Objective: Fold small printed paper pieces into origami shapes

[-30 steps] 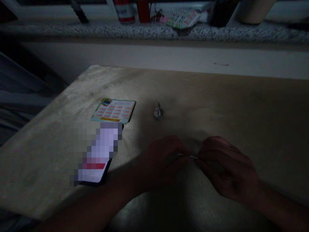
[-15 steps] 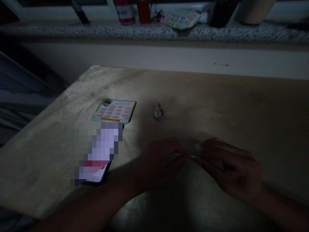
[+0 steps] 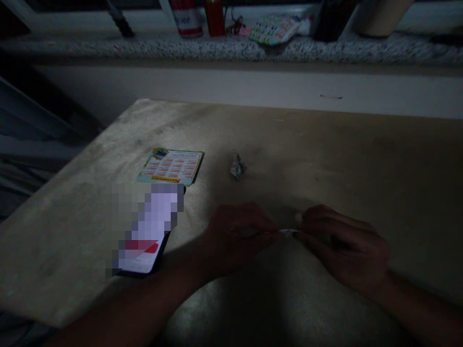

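In dim light, both my hands pinch a small, thin, whitish piece that looks like folded paper point(image 3: 288, 232). My left hand point(image 3: 235, 236) has its thumb and forefinger closed on the left end. At the right end, the fingertips of my right hand point(image 3: 347, 248) are closed too. Only a short strip of the piece shows between the fingers; the rest is covered. Beyond my left hand, a small folded scrap of printed paper point(image 3: 238, 168) stands on the table point(image 3: 361, 168), touched by neither hand.
A phone point(image 3: 150, 231) with a lit, partly blurred screen lies left of my left forearm. Behind it is a printed card point(image 3: 171, 166). At the back, a speckled sill point(image 3: 152, 50) holds a red-and-white can point(image 3: 187, 19), a red bottle point(image 3: 216, 18) and a crumpled printed packet point(image 3: 275, 30).
My left fingertips have slid along the piece and now pinch it by its left end. My left hand has also shifted slightly left, while my right hand has barely moved.
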The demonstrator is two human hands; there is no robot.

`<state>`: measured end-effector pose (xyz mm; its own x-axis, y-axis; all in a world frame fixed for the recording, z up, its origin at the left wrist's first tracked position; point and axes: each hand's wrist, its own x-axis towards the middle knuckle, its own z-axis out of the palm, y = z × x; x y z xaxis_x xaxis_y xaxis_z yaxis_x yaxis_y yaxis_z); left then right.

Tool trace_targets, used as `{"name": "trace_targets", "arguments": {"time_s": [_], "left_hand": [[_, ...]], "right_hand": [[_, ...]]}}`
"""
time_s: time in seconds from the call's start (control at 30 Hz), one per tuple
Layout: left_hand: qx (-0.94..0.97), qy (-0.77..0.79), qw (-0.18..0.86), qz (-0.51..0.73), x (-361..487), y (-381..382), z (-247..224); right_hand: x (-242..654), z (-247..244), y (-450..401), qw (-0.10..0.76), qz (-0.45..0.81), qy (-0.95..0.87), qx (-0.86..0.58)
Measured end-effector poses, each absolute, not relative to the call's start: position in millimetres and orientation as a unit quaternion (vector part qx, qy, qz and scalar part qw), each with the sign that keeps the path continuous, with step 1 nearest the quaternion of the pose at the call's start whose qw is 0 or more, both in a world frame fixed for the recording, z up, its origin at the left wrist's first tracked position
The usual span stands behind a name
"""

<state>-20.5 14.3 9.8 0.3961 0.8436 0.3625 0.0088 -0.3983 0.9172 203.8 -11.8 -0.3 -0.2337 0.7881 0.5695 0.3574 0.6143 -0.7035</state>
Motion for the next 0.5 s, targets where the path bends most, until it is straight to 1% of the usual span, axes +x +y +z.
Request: {"name": "trace_targets", "arguments": {"time_s": [0.27, 0.5], "left_hand": [[0.710, 0.295, 0.453, 0.451, -19.6, 14.1, 10.4], [0.783, 0.313, 0.340, 0.416, -20.2, 15.4, 10.1]], "right_hand": [[203.1, -1.4, -10.7, 0.501, 0.177, -0.764, -0.365], [201.3, 2.0, -9.7, 0.495, 0.172, -0.760, -0.385]]}}
